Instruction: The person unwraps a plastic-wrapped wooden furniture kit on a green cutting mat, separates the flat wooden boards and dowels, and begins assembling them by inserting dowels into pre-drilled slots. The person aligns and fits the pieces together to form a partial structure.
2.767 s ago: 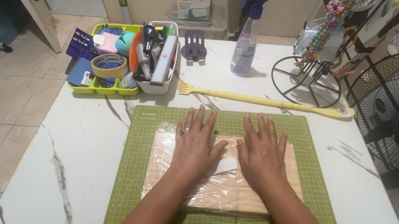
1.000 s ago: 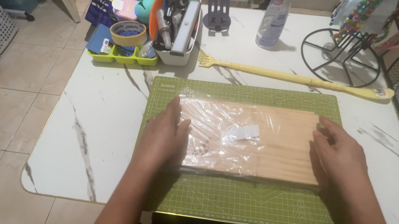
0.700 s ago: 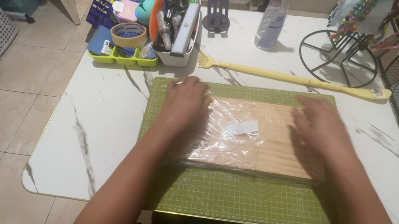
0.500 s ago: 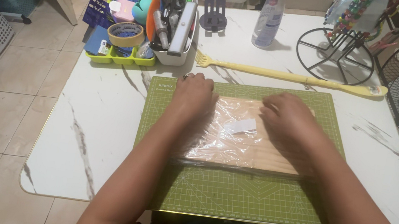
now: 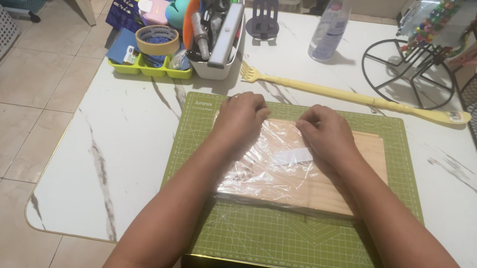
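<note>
A thin, clear, crinkly plastic bag (image 5: 274, 168), judged light, limp and slippery, is pinched at its far edge by the curled left hand (image 5: 242, 117) and right hand (image 5: 327, 133) over a pale wooden board (image 5: 330, 192) laid on a green cutting mat (image 5: 292, 240).

Left hand (image 5: 243, 117) and right hand (image 5: 326, 131) curled at far edge of plastic-wrapped wooden board (image 5: 301, 175), on green cutting mat (image 5: 286, 236).
</note>
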